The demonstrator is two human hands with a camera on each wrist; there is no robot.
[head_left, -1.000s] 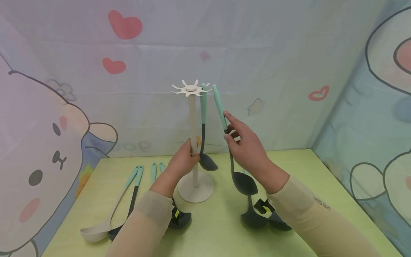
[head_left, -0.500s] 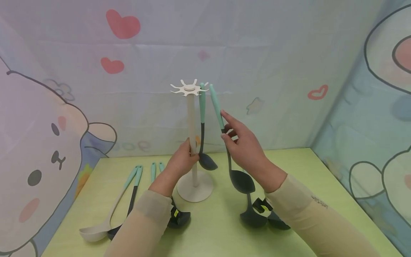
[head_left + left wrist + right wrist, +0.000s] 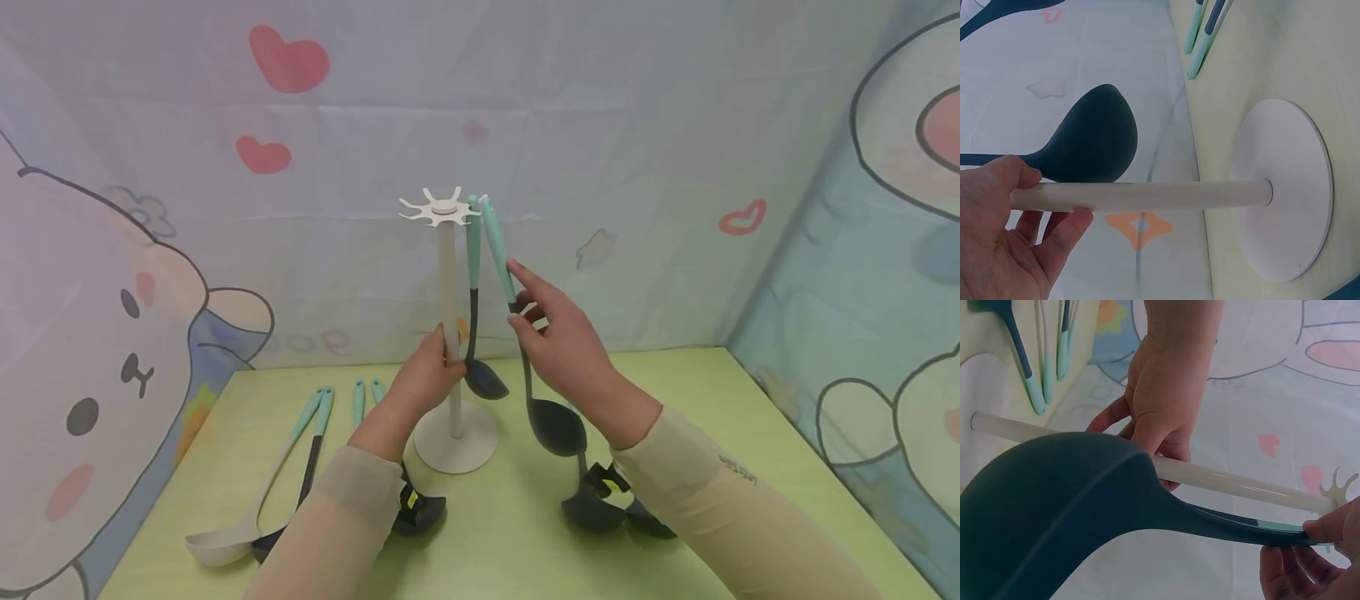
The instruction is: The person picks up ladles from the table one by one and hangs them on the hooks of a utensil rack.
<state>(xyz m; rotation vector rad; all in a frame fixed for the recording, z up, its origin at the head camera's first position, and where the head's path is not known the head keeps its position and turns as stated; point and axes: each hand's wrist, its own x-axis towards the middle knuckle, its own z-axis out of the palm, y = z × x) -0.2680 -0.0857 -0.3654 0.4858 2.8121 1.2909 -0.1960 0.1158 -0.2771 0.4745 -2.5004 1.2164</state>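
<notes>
My left hand [image 3: 423, 375] grips the pole of a white utensil stand [image 3: 447, 283], whose round base rests on the table. From its hooked top hangs a mint-handled dark ladle [image 3: 474, 258], its bowl beside my left fingers in the left wrist view. My right hand [image 3: 566, 342] pinches a second ladle [image 3: 497, 250] where the mint handle meets the dark shaft. This ladle leans with its bowl low and right, and its handle tip is at a hook on the right side. Whether the tip is on the hook I cannot tell. The held bowl [image 3: 1054, 506] looms large in the right wrist view.
On the table's left lie a pale ladle [image 3: 225, 546] and several dark ones, partly behind my left forearm. More dark ladles [image 3: 592, 512] lie at right, near my right sleeve. A printed cloth wall [image 3: 660, 125] stands behind the table [image 3: 487, 533].
My right hand has moved left with the ladle, bringing its handle tip from beside the stand's top up to a hook. The left hand has stayed on the pole.
</notes>
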